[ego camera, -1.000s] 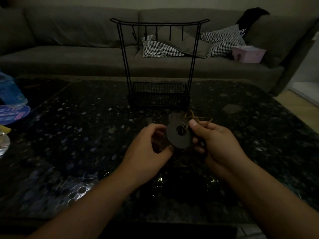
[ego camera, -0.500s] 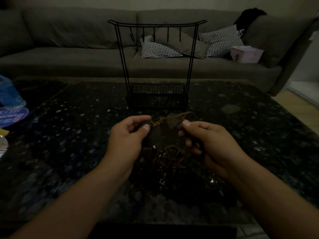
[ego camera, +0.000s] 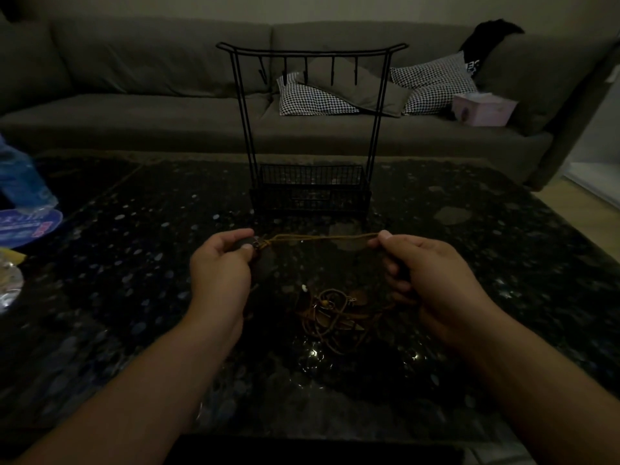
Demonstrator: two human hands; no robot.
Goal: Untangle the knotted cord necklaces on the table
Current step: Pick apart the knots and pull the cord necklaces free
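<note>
A brown cord necklace (ego camera: 322, 237) is stretched level between my two hands above the dark speckled table (ego camera: 134, 297). My left hand (ego camera: 221, 263) pinches its end by the dark round pendant (ego camera: 265, 260), which hangs just below my fingers. My right hand (ego camera: 416, 270) pinches the other end of the cord between thumb and forefinger. Below and between my hands a tangle of brown cord necklaces (ego camera: 332, 313) with small pendants lies on the table.
A black wire jewellery stand (ego camera: 310, 129) with hooks and a basket base stands just beyond my hands. A blue water bottle (ego camera: 20, 176) and a round blue pack (ego camera: 27, 226) sit at the table's left edge. A grey sofa with checked cushions runs behind.
My hands have moved apart, pulling the cord out into a long straight line. The disc pendant went from my right hand's side to my left hand.
</note>
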